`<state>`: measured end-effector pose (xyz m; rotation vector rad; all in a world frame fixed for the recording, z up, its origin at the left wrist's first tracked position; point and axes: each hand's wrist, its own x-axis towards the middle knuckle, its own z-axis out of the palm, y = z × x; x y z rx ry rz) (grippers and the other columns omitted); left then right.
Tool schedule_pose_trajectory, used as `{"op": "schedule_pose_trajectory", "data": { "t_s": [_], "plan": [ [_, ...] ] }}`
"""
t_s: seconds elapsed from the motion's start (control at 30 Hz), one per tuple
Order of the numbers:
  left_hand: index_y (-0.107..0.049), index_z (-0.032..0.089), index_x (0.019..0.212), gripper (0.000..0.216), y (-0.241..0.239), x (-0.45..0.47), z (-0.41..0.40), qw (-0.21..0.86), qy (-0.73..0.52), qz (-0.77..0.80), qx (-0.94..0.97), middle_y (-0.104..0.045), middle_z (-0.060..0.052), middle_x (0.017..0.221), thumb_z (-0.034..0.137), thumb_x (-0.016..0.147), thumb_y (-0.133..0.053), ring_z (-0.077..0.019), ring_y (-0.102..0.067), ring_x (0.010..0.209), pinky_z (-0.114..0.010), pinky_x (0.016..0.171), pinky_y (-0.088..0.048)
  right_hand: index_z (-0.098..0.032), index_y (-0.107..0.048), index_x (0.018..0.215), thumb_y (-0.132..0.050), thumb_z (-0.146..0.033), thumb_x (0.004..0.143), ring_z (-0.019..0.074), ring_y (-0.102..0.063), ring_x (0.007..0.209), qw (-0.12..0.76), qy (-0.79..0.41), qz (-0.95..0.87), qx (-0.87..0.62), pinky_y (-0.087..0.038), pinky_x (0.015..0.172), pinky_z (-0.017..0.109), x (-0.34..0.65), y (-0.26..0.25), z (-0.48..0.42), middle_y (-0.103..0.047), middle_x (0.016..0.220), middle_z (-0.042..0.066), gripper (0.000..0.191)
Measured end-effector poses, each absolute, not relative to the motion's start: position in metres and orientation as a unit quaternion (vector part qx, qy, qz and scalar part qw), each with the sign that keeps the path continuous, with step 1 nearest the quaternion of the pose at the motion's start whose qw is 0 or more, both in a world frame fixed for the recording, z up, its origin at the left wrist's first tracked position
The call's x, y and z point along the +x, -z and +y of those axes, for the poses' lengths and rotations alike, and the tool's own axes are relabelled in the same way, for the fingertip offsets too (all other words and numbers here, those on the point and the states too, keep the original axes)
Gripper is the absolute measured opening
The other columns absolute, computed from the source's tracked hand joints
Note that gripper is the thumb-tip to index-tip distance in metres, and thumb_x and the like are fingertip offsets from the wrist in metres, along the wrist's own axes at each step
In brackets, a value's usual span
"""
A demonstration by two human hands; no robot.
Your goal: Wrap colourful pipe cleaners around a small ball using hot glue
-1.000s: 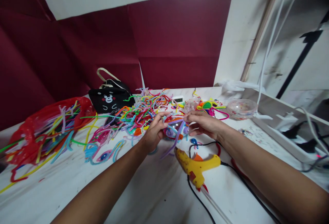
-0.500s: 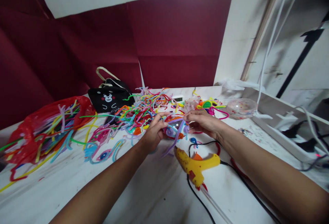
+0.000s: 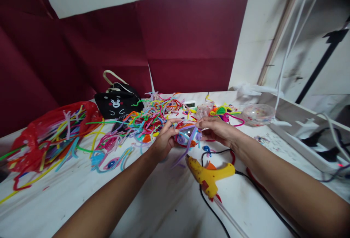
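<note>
Between my two hands is a clear rounded plastic piece decorated with coloured pipe cleaners in spirals and strips. My left hand grips its left side. My right hand pinches a purple pipe cleaner against its upper right; the strip's loose end hangs down toward the table. Just below lies a yellow glue gun, its nozzle pointing up and left, with a clear glue stick sticking out of its back. A small blue pipe-cleaner spiral rests on the table near my right hand.
A heap of pipe cleaners spreads behind my hands. At left are a red plastic bag of pipe cleaners and a black bag. A clear bowl stands at right beside a white tray holding cables. The glue gun's black cord runs under my right forearm.
Both hands keep the same hold on the decorated plastic piece. The view has shifted very slightly; nothing else has visibly moved.
</note>
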<state>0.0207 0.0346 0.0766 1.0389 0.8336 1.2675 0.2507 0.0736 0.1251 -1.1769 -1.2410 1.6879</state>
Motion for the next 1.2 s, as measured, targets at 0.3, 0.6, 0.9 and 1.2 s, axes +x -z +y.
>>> {"op": "schedule_pose_trajectory", "data": {
  "t_s": [0.3, 0.6, 0.9, 1.2],
  "plan": [
    [-0.077, 0.025, 0.123, 0.053, -0.079, 0.023, 0.034, 0.605, -0.554, 0.367, 0.438, -0.074, 0.003, 0.083, 0.026, 0.074, -0.095, -0.0185, -0.072, 0.071, -0.032, 0.07, -0.065, -0.018, -0.072, 0.078, -0.084, -0.006, 0.094, 0.0125, -0.07, 0.058, 0.358, -0.663, -0.471, -0.458, -0.065, 0.055, 0.02, 0.25, -0.124, 0.073, -0.075, 0.073, 0.0, 0.024],
    [-0.066, 0.028, 0.127, 0.058, -0.081, 0.025, 0.033, 0.602, -0.543, 0.379, 0.447, -0.078, 0.0, 0.097, 0.031, 0.076, -0.093, -0.0197, -0.074, 0.076, -0.031, 0.066, -0.068, -0.018, -0.074, 0.079, -0.076, -0.007, 0.101, 0.0138, -0.07, 0.058, 0.346, -0.675, -0.46, -0.461, -0.067, 0.055, 0.021, 0.249, -0.124, 0.073, -0.076, 0.074, 0.003, 0.024],
    [-0.065, 0.031, 0.131, 0.054, -0.076, 0.024, 0.035, 0.61, -0.527, 0.393, 0.443, -0.072, 0.001, 0.099, 0.033, 0.084, -0.091, -0.0181, -0.069, 0.078, -0.033, 0.073, -0.07, -0.019, -0.073, 0.084, -0.079, -0.01, 0.098, 0.0153, -0.069, 0.058, 0.334, -0.685, -0.453, -0.463, -0.067, 0.055, 0.021, 0.249, -0.119, 0.078, -0.073, 0.072, 0.002, 0.018],
    [-0.069, 0.029, 0.132, 0.054, -0.069, 0.02, 0.041, 0.629, -0.531, 0.356, 0.443, -0.081, -0.004, 0.115, 0.039, 0.085, -0.094, -0.0269, -0.082, 0.098, -0.039, 0.083, -0.072, -0.017, -0.076, 0.095, -0.07, -0.017, 0.108, 0.017, -0.072, 0.058, 0.329, -0.688, -0.441, -0.473, -0.071, 0.057, 0.026, 0.248, -0.112, 0.083, -0.073, 0.075, 0.003, 0.015]
  ]
}}
